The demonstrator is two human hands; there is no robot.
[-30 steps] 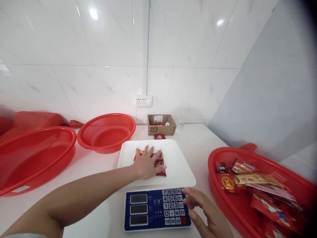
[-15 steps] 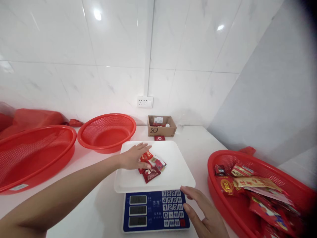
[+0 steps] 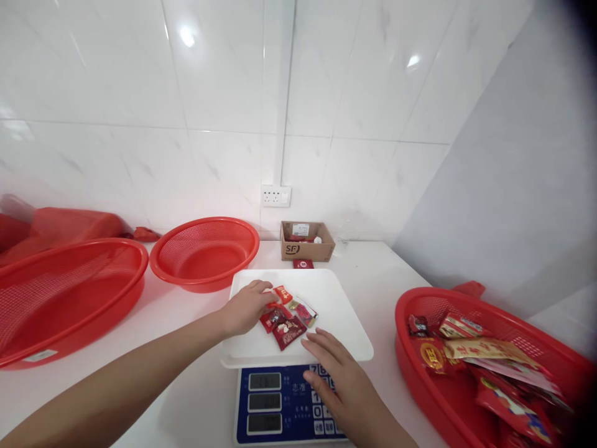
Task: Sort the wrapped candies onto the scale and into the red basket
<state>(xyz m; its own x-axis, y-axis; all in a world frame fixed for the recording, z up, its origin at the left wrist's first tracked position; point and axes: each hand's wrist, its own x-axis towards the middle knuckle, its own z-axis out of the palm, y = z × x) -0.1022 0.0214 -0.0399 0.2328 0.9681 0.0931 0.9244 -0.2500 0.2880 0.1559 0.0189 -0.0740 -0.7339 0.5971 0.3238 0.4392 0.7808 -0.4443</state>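
Note:
A white weighing pan [image 3: 336,305] sits on the blue electronic scale [image 3: 298,414], whose displays and keypad face me. Several small snack packets lie together on the pan. Among them are a dark red packet [image 3: 289,333] in front, a bright red packet [image 3: 282,294] behind, and a gold and pink packet [image 3: 305,311]. My left hand [image 3: 249,306] is at the left edge of the pile, fingers loosely bent and apart, by the red packets; whether it touches them is unclear. My right hand [image 3: 338,370] is open over the pan's front edge and covers part of the keypad.
A red basket [image 3: 405,336] with several snack packages stands at the right. Two red baskets, one round [image 3: 205,283] and one larger [image 3: 135,292], are at the left. A cardboard box [image 3: 308,250] sits by the wall, with a dark red packet [image 3: 303,264] in front.
My left hand has drawn back left from over the packets, uncovering more of them. My right hand has moved left and forward from the scale's right side to the pan's front edge.

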